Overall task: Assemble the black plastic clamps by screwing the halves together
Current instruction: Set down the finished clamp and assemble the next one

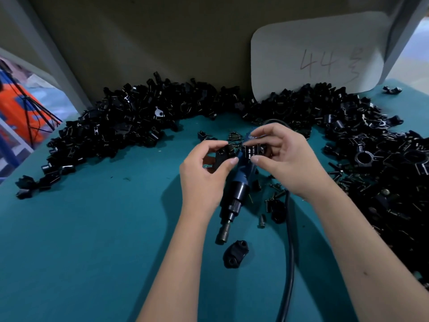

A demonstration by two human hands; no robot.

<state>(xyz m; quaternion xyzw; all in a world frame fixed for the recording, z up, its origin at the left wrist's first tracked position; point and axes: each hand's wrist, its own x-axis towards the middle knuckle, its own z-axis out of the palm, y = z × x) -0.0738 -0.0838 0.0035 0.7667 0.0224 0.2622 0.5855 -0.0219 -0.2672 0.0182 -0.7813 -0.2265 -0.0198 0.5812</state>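
Teal cloth covers the bench [92, 228], and everything below is placed against the blue electric screwdriver [234, 191] lying on it, bit end toward the person, body running away under the hands. Nearest the person, just past the bit tip, a lone clamp half [235, 253] lies flat. The tool's black cable [289, 252] trails back along its right side, with loose screws [275, 197] scattered between.

Over the screwdriver's far end the two hands work close together. The left hand [204, 175] has its fingers curled around a black clamp piece [224, 155], thumb and fingertips pinching it just left of the tool. The right hand [285, 159] pinches a second clamp piece [254, 152] directly above the tool body. The two pieces are near each other but apart, side by side at one height, so joining them looks like a short inward move from either hand; neither is clearly nearer. Their mating faces and screw holes are too dark to make out, and whether a screw is already seated I cannot tell. The tool's far end is hidden behind the hands.

Beyond it, heaps of black clamp parts [130, 122] curve around the bench, with a white card [318, 54] propped against the back wall.
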